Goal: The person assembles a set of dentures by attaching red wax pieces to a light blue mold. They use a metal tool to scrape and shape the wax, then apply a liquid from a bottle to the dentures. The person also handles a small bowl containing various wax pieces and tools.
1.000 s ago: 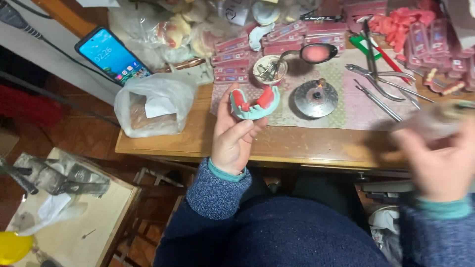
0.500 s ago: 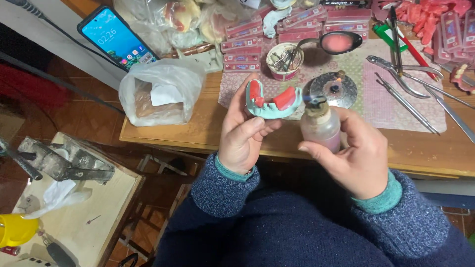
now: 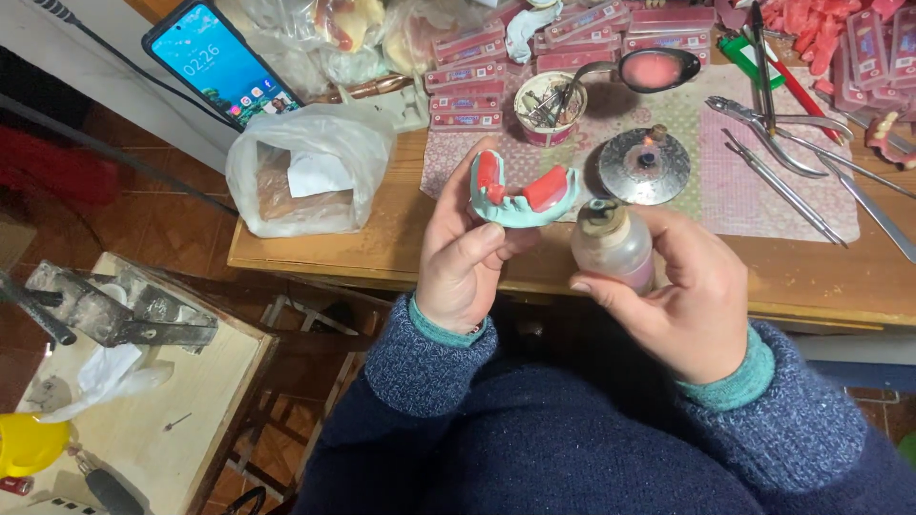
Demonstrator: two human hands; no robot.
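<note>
Dental cast (image 3: 520,195) in left hand (image 3: 468,257)

The teal horseshoe-shaped dental cast (image 3: 520,195) sits left of the small clear plastic bottle (image 3: 613,246) — both before the round metal burner (image 3: 644,165). The white plastic bag (image 3: 310,172) lies farther left — on the wooden table (image 3: 401,238).

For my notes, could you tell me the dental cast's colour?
Pale teal dental cast with red wax blocks, head view.

Teal dental cast (image 3: 520,205) with red wax blocks — pinkish translucent bottle (image 3: 613,250), speckled blue sleeves (image 3: 420,367), pink-patterned mat (image 3: 754,181).
</note>
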